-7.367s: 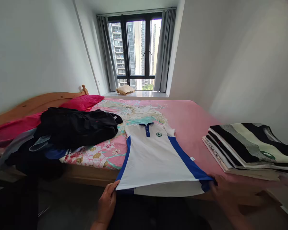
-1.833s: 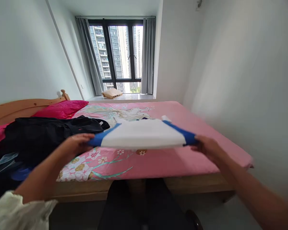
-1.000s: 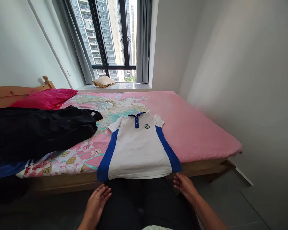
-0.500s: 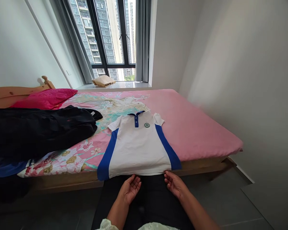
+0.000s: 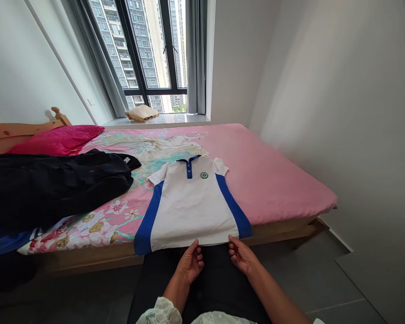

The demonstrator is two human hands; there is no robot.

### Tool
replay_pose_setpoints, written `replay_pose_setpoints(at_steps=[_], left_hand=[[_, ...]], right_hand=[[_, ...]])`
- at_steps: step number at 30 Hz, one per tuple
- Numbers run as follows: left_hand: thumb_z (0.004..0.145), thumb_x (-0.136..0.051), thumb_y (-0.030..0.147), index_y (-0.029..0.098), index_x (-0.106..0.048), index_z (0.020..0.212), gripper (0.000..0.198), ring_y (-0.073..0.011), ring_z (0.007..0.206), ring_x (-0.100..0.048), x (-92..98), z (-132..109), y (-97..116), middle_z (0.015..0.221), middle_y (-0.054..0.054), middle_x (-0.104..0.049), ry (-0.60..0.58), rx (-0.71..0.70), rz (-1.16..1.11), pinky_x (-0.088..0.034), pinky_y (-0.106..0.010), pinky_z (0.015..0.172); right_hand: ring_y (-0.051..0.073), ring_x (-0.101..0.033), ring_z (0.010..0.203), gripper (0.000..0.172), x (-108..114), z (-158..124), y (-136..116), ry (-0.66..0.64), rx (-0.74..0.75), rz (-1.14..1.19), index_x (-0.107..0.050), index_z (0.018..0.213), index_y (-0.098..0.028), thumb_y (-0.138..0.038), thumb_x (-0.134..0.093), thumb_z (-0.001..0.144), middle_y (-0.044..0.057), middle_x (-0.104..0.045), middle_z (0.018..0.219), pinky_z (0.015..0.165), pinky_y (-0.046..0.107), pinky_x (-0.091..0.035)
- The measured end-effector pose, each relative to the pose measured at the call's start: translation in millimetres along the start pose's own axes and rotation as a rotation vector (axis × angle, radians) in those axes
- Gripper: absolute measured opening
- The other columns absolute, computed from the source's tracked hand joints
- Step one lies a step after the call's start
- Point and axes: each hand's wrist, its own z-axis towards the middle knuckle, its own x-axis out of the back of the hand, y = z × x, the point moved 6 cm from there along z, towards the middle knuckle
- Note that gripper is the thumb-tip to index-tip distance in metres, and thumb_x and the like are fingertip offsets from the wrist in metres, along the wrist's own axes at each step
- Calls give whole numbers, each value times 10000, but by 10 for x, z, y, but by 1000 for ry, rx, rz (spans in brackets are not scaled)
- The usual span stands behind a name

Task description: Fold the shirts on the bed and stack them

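Observation:
A white polo shirt [image 5: 192,202] with blue side panels, a blue collar and a round green badge lies flat, front up, across the bed's near edge. Its collar points toward the window and its hem faces me. My left hand [image 5: 191,263] pinches the hem a little right of its middle, thumb on top. Close to the right blue panel, my right hand [image 5: 241,255] pinches the same hem between thumb and fingers. The fingertips beneath the cloth are hidden.
Dark clothes [image 5: 54,184] are heaped on the bed's left side, over a blue garment [image 5: 10,243]. A red pillow [image 5: 57,139] rests by the wooden headboard [image 5: 20,130]. A folded beige cloth [image 5: 142,113] sits on the windowsill. The pink bedsheet [image 5: 273,180] extends rightward toward the wall.
My left hand has moved right along the hem and its fingers have closed into a pinch on it. My right hand stays at the hem. The view has shifted slightly.

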Motion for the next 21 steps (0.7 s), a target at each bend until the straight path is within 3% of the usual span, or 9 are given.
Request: replay_pose_setpoints(at_steps=[6, 12, 16, 21], left_hand=[[673, -737, 358, 174, -443, 603, 354, -20, 326, -306, -24, 19, -87, 468, 79, -423, 46, -83, 143, -165, -135, 296], [643, -753, 356, 172, -419, 501, 408, -24, 305, -258, 232, -128, -262, 407, 73, -363, 146, -120, 290, -96, -145, 294], [645, -752, 352, 150, -500, 603, 325, -36, 361, -376, 259, -105, -223, 529, 30, -507, 139, -160, 310, -197, -146, 311], [671, -729, 326, 164, -530, 785, 280, -131, 597, -606, 291, -175, -49, 763, -35, -612, 132, -244, 287, -466, -230, 471]], right_hand=[[26, -393, 355, 248, 37, 5, -8, -4, 74, 17, -448, 713, -184, -310, -657, 763, -93, -449, 498, 301, 115, -261], [26, -378, 367, 292, 194, 4, 30, 35, 194, 37, -446, 680, -180, -258, -726, 664, -111, -395, 464, 319, 130, -278], [64, -499, 454, 319, 294, -7, 0, 111, 262, 48, -492, 740, -187, -305, -756, 606, -87, -516, 535, 357, 154, -345], [121, -609, 669, 361, 440, -32, -67, 173, 331, 56, -582, 844, -207, -393, -739, 578, -59, -655, 727, 482, 194, -449]])
